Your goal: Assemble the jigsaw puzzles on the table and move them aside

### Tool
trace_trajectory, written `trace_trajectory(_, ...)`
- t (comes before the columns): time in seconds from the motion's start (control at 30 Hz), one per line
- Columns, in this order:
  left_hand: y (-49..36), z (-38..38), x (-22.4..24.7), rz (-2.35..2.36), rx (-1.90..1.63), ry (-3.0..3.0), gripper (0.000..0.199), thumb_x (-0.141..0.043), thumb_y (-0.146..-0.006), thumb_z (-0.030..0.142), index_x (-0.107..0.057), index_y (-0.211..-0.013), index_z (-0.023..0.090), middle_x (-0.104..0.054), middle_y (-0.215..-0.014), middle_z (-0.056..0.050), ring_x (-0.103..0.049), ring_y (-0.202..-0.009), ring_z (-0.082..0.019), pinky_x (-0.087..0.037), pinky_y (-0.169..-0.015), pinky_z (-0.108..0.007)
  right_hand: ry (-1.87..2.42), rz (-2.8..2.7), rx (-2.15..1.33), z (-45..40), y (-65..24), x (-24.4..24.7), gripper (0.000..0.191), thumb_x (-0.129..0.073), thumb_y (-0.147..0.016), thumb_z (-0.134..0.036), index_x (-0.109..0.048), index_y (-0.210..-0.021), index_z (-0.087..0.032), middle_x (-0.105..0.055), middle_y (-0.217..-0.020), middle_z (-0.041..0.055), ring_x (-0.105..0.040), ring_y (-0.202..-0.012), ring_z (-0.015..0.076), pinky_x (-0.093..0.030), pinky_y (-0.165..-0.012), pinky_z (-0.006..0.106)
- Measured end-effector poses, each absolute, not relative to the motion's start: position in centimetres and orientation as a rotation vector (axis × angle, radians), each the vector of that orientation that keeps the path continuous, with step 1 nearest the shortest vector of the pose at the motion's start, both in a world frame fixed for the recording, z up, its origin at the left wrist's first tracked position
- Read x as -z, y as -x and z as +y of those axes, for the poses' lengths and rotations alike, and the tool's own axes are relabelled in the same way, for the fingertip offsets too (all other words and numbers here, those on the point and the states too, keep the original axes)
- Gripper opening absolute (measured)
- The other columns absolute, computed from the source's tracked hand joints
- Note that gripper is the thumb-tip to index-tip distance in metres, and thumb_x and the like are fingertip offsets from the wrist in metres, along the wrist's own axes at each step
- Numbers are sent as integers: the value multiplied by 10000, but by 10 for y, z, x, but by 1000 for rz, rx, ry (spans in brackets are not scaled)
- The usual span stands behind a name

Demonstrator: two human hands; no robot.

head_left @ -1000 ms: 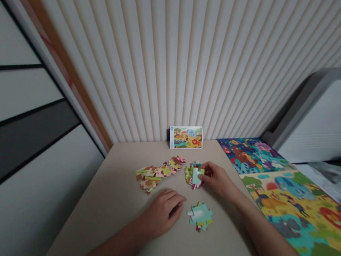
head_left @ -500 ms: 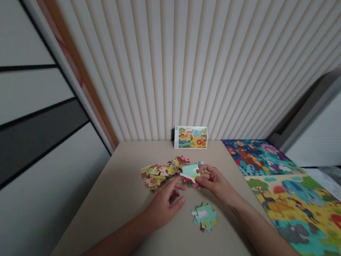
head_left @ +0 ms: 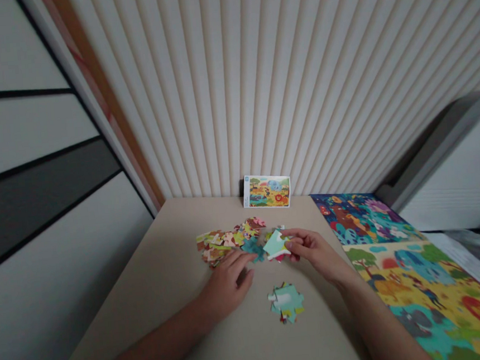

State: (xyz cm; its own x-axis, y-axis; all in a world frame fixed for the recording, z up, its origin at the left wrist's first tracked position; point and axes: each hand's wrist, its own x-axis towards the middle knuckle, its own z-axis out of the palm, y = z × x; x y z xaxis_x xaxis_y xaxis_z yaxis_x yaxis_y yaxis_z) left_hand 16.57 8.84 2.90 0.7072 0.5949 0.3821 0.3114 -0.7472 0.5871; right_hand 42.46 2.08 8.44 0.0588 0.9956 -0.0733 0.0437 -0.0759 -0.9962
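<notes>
My right hand (head_left: 316,253) pinches a pale green jigsaw piece (head_left: 275,244) with a white edge, tilted over the right end of a loose pile of jigsaw pieces (head_left: 220,243). Whether more than one piece is in that grip I cannot tell. My left hand (head_left: 230,281) lies at the near edge of the pile, its fingers stretched out and close to a teal piece (head_left: 253,248). Nearer to me on the table, a small cluster of pale green pieces (head_left: 287,299) lies overlapping.
A picture card (head_left: 267,191) of a savanna scene leans upright at the back of the beige table (head_left: 149,300). Two animal pictures, one dark blue (head_left: 365,219) and one yellow (head_left: 434,286), lie along the right side. A pleated white curtain (head_left: 253,89) hangs behind.
My right hand has shifted slightly right and turned the pale green piece. My left hand has drawn slightly left from it, and the teal piece now shows between the hands.
</notes>
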Motion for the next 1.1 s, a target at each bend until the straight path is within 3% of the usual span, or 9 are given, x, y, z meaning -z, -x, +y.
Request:
trace_trajectory(0.13,-162,95,-34,732,-711,-2760,422,-503,-951,151,-603,-1352,239,-588,-1411,-98,-505,-1291,-301,-389,-1095,-525,1383,-1379,-1295,12,-433,-89,385,-713,-851,-501,-769,-1066,-186,-656,-685,-5,-482,-538,98,-357,-504,219)
trace_trajectory(0.23,-161,102,-34,755,-669,-2862,440,-493,-942,124,-593,-1364,199,-534,-1486,-111,-459,-1364,-308,-346,-1142,-533,1394,-1611,-1394,8,-436,-87,380,-676,-879,-524,-787,-1058,-208,-679,-716,0,-495,-556,110,-354,-508,220)
trace_trajectory(0.37,-162,106,-34,712,-647,-2880,377,-486,-958,140,-625,-1305,186,-606,-1397,-112,-500,-1322,-283,-320,-1172,-523,1522,-1682,-971,15,-437,-76,327,-605,-938,-459,-800,-1027,-212,-742,-910,52,-629,-773,186,-479,-692,281)
trace_trajectory(0.5,-163,105,-39,761,-609,-2870,279,-560,-967,199,-656,-1228,186,-670,-1217,-111,-554,-1210,-278,-378,-1123,-510,1728,-1749,-480,23,-436,-67,259,-588,-944,-316,-792,-1067,-215,-702,-989,95,-646,-882,218,-486,-806,319)
trace_trajectory(0.67,-161,110,-40,802,-575,-2908,243,-683,-926,308,-699,-1141,198,-663,-1183,-104,-554,-1192,-292,-418,-1073,-504,1800,-1923,-444,22,-430,-58,467,-682,-902,-321,-645,-1365,-275,-628,-1145,106,-623,-1011,235,-481,-910,335)
trace_trajectory(0.8,-159,116,-33,698,-593,-2964,213,-691,-923,348,-707,-1062,186,-654,-1290,-105,-525,-1288,-292,-316,-1162,-511,1838,-1989,-384,22,-429,-55,362,-618,-955,-317,-685,-1310,-294,-599,-1113,96,-619,-981,221,-492,-895,325)
trace_trajectory(0.93,-159,114,-32,622,-541,-3016,177,-644,-957,319,-684,-1058,178,-719,-1136,-78,-570,-1246,-273,-274,-1180,-498,1835,-2022,-287,22,-431,-57,314,-589,-973,-291,-715,-1260,-305,-589,-1124,91,-622,-1003,219,-497,-910,323)
trace_trajectory(1.1,-156,106,-42,564,-510,-2973,418,-697,-900,452,-637,-1218,188,-674,-1089,-84,-591,-1139,-284,-291,-1162,-522,1804,-2038,-244,21,-432,-57,369,-652,-919,-222,-701,-1272,-317,-581,-1249,86,-618,-1093,232,-480,-980,339)
